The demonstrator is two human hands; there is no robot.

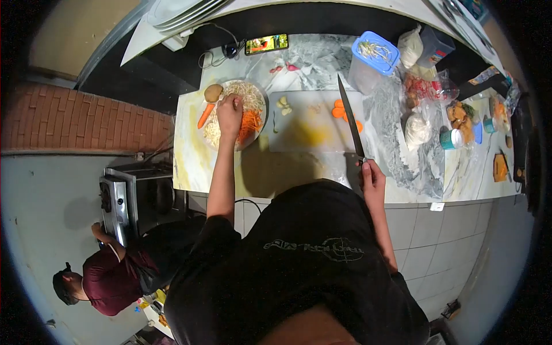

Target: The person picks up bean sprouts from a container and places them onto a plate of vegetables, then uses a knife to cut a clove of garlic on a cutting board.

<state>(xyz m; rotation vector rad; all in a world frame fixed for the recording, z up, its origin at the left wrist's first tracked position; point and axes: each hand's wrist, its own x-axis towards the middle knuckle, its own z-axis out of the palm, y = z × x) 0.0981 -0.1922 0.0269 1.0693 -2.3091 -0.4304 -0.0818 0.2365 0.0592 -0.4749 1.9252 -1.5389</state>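
Note:
My left hand (230,115) is over the round plate (262,118), its fingers closed at the shredded vegetables; whatever they hold is hidden. Orange carrot shreds (249,123) lie just right of that hand, among pale shreds (244,91). A whole carrot (205,115) and a brown round vegetable (213,93) rest at the plate's left side. My right hand (374,174) grips the handle of a long knife (350,114), its blade pointing away over the right part of the cutting board (293,144). Carrot slices (339,109) and pale garlic-like pieces (283,105) lie on the board.
A phone (266,44) leans at the counter's back, with small red onions (292,68) before it. A blue-lidded container (375,54), plastic bags (418,129) and a white-lidded jar (451,139) stand right. Another person (115,276) is by a stove (119,201) at lower left.

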